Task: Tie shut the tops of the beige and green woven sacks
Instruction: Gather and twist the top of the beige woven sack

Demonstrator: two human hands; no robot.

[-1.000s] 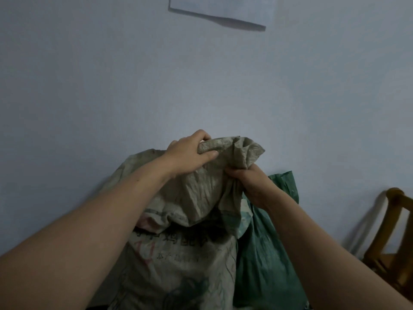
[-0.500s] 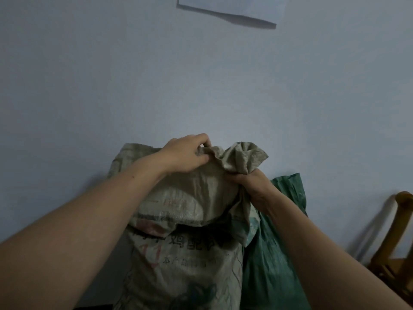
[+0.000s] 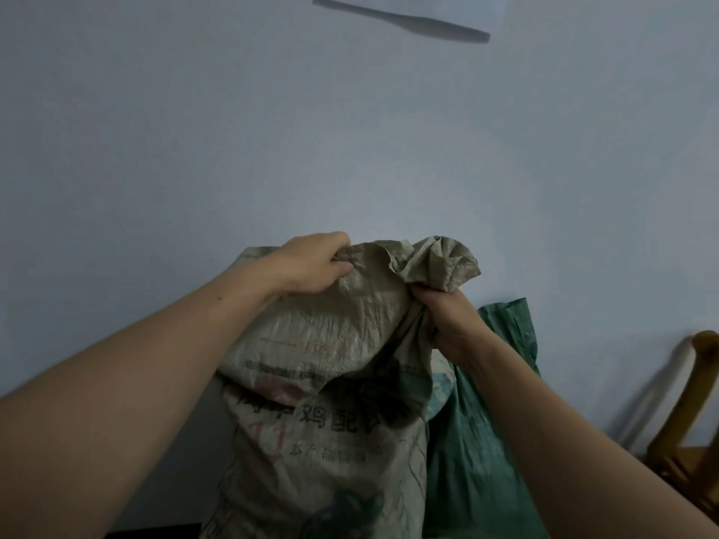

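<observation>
From the head camera, your left hand (image 3: 315,266) is clenched on the rim of the beige woven plastic sack with dark printed lettering (image 3: 323,441), which stands against the pale wall. Your right hand (image 3: 447,324) grasps a bunched ear of the same top at the other corner. The green woven sack (image 3: 474,461) stands just beside it on your right, its top apparently loose. No cord shows, so the fabric itself probably forms the knot. That stiff weave could spring out of your grip if the ears are short, and a hard tug might tip the sack onto its green neighbour.
</observation>
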